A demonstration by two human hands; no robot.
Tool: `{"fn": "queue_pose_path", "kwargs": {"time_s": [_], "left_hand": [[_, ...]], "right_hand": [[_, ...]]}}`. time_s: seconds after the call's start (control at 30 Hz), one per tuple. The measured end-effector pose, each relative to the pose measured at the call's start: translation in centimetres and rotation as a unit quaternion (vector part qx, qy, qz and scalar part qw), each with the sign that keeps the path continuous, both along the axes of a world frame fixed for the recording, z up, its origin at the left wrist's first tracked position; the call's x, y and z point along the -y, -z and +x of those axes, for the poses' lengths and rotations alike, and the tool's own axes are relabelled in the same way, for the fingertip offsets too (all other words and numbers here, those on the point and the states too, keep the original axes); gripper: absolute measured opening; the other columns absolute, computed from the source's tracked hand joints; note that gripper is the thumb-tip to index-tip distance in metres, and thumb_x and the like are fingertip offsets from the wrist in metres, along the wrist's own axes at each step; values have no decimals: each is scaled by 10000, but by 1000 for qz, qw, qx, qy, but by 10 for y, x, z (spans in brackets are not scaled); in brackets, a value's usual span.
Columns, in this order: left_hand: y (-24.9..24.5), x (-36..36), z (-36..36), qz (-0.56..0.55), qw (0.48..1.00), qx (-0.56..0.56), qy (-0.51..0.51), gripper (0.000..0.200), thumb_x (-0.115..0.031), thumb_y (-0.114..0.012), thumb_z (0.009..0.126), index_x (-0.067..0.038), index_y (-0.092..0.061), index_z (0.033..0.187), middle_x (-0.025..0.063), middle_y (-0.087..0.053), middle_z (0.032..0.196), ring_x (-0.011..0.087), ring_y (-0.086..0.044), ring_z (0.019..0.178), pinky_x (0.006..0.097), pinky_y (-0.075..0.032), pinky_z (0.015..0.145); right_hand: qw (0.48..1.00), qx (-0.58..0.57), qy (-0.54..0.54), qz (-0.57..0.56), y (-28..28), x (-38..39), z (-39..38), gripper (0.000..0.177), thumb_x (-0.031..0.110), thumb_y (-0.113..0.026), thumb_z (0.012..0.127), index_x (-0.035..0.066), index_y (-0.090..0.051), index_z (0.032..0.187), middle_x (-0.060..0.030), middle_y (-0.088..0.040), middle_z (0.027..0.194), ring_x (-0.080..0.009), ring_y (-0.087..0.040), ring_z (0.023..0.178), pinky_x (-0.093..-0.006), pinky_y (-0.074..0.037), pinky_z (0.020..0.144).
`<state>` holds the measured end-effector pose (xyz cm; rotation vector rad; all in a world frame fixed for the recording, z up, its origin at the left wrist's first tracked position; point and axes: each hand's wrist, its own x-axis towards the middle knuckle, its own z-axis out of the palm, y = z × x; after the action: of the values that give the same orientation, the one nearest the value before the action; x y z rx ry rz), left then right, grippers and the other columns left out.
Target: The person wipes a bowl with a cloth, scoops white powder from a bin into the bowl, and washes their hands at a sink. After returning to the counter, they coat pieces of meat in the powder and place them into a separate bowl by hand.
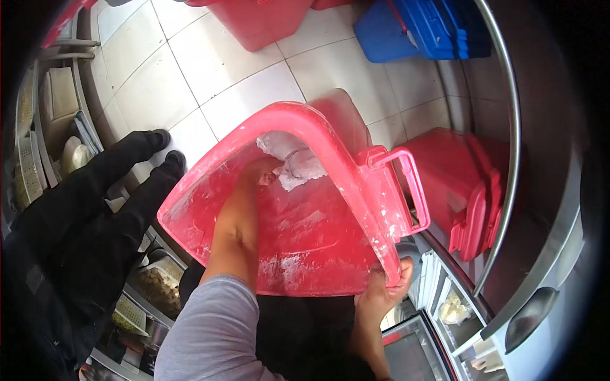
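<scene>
A large red plastic bin [305,222] is tilted towards me, its inner walls smeared with white powder. My left hand [265,173] reaches deep inside, the fingers curled beside a crumpled white mass [300,166] at the bottom. Much of that hand is small and shaded, and I cannot tell what it holds. At the lower right corner of the bin, my right hand [380,287] grips the rim, thumb and fingers wrapped around it. A red hinged handle [416,190] sticks out from the bin's right side.
Another red bin [457,184] stands at the right, behind a metal rail [511,146]. A blue bin [422,32] and a further red bin [257,22] are on the tiled floor [248,95]. A person in black trousers [95,209] stands at the left beside shelves with baskets [159,286].
</scene>
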<state>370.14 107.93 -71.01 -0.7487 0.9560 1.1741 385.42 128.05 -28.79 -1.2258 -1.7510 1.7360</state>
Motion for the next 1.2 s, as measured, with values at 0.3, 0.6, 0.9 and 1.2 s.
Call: {"fn": "queue_pose_path", "kwargs": {"time_s": [0.3, 0.6, 0.9, 1.2], "left_hand": [[-32, -95, -61, 102, 992, -56, 43, 246, -274, -579, 920, -136, -405, 814, -13, -366, 608, 76, -296, 456, 231, -222, 399], [-82, -118, -79, 56, 990, -62, 111, 271, -278, -594, 896, -129, -383, 813, 2, -341, 660, 77, -267, 472, 221, -217, 396], [-177, -112, -79, 136, 980, -22, 144, 230, -370, -548, 968, -148, -493, 936, 1, -444, 616, 50, -283, 396, 215, -223, 363], [-270, -82, -70, 118, 983, -107, 87, 250, -343, -562, 943, -105, -591, 1014, 14, -539, 701, 110, -498, 543, 242, -392, 456]], "right_hand": [[999, -31, 25, -34, 2, -18, -24, 267, -156, -487, 796, 92, -408, 850, 25, -465, 754, -24, -400, 627, -175, -332, 583], [999, -16, 35, -36, 9, -43, -32, 244, -139, -487, 774, 91, -422, 821, 38, -451, 718, -13, -377, 591, -169, -297, 547], [999, 16, 6, -27, 52, -150, -53, 227, -99, -480, 741, 52, -520, 906, 17, -513, 747, -58, -458, 625, -213, -364, 553], [983, 162, -73, 52, 42, -170, -5, 607, 373, -715, 873, 69, -460, 1333, -78, -620, 1079, -177, -617, 841, -324, -504, 697]]}}
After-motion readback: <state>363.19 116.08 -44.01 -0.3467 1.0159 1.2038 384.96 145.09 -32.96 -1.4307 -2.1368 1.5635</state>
